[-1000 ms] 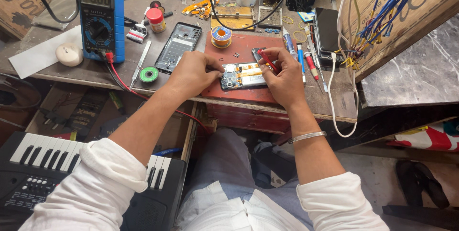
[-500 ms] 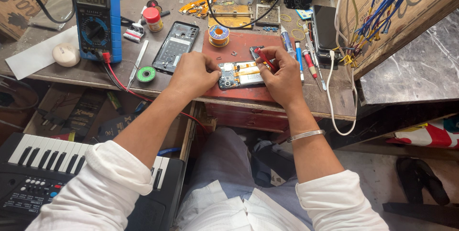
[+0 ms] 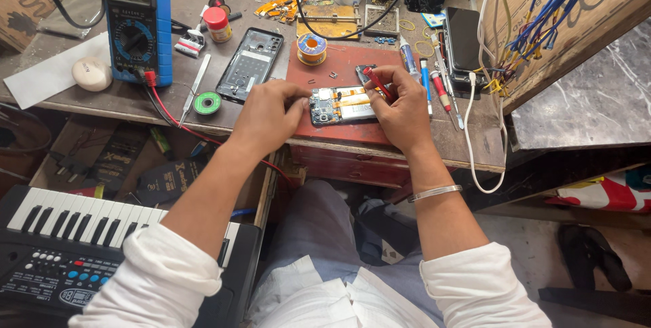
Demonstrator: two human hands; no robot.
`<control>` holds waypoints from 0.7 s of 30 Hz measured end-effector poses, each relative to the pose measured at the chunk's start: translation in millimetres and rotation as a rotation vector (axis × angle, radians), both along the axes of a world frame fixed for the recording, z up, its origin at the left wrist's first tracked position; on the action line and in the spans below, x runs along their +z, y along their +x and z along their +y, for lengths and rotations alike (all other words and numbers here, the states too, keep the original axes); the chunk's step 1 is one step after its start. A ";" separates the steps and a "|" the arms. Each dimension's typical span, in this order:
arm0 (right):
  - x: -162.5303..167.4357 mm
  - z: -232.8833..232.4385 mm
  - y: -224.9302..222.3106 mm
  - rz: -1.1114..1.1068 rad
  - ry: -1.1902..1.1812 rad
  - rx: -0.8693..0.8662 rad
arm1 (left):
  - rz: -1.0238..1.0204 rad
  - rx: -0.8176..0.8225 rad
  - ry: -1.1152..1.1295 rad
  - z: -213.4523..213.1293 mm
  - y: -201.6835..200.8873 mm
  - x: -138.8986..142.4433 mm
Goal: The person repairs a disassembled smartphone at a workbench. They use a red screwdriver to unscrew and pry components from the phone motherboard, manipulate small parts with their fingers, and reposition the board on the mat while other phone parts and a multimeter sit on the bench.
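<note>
Left hand same as 1 second ago, fingers pinching left end of phone on red mat. Right hand closed around red tool, tip now lower on board; work continues.

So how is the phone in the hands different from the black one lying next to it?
The open phone shows a circuit board and orange cables inside; the black frame looks bare. The left hand steadies the open phone and the right hand holds a red tool over it, while nothing touches the frame. The phone lies on the red mat; the frame lies on the bare bench. Both lie flat with their backs off.
</note>
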State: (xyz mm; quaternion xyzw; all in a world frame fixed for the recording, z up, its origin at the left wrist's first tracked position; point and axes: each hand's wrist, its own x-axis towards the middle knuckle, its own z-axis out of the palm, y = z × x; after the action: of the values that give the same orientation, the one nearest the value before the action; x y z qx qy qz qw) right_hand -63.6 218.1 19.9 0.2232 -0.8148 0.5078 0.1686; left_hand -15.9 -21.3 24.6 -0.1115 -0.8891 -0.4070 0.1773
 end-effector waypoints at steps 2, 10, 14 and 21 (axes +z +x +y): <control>-1.7 0.7 -0.5 0.001 -0.007 0.002 | 0.097 -0.020 0.007 -1.2 9.2 -9.2; -9.6 5.6 -2.6 -0.029 -0.023 0.007 | 0.319 -0.012 -0.069 3.2 22.3 -29.6; -12.3 9.0 -3.6 -0.026 -0.033 0.015 | 0.311 -0.007 -0.103 4.7 22.9 -30.3; -13.9 11.0 -3.0 -0.031 -0.032 0.016 | 0.303 -0.008 -0.075 5.2 22.0 -29.6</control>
State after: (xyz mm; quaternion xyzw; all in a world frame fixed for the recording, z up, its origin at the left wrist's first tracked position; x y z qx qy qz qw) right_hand -66.6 229.1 6.0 0.2193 -0.8072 0.5255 0.1554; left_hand 6.1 -16.1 -5.0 -0.1815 -0.8663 -0.3527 0.3037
